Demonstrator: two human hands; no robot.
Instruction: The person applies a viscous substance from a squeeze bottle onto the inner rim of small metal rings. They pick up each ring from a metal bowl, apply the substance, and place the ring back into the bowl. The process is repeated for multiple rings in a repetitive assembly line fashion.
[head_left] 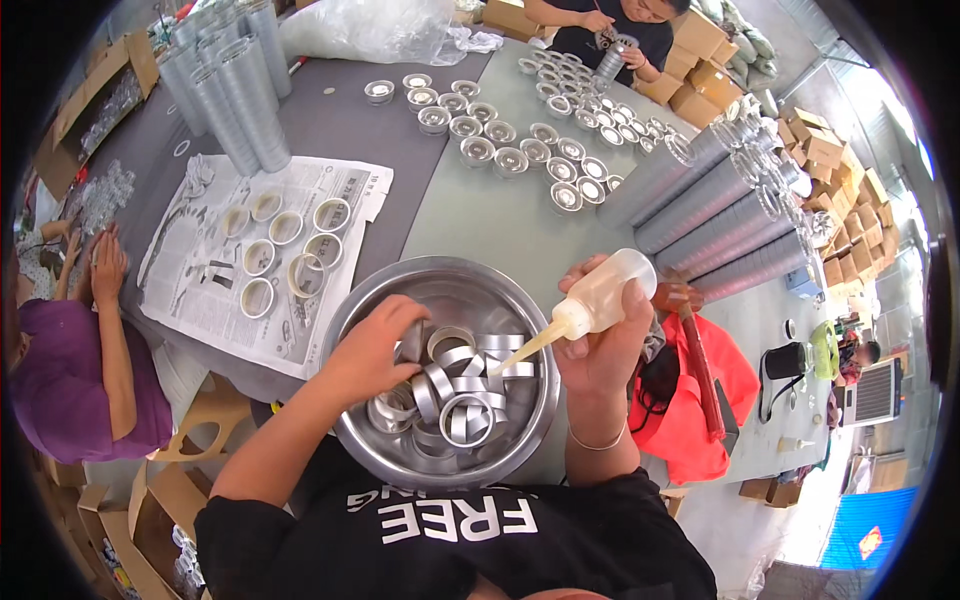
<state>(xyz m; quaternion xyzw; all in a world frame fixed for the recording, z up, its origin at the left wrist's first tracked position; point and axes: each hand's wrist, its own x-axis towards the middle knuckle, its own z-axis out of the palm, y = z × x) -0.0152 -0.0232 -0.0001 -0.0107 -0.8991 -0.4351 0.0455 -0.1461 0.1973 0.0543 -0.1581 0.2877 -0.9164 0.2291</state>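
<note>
A wide steel bowl (pixel 542 420) right in front of me holds a heap of silver metal rings (pixel 467 420). My left hand (pixel 372 350) reaches over its left side, thumb and fingers closed round one silver ring (pixel 411 342), which the fingers partly cover. Over the bowl's right rim, my right hand (pixel 607 345) grips a translucent squeeze bottle (pixel 612 290). Its long yellowish nozzle (pixel 530 347) tilts down to the left, with the tip just over the rings. Beyond the bowl at the left, several rings (pixel 258 258) stand apart on a spread newspaper (pixel 190 310).
Tall stacks of metal rings (pixel 700 200) stand at right, with more stacks (pixel 240 110) at far left. Many small silver cups (pixel 510 160) cover the far table. A red cloth (pixel 690 410) lies right. One co-worker (pixel 90 380) sits left, another (pixel 620 30) works opposite.
</note>
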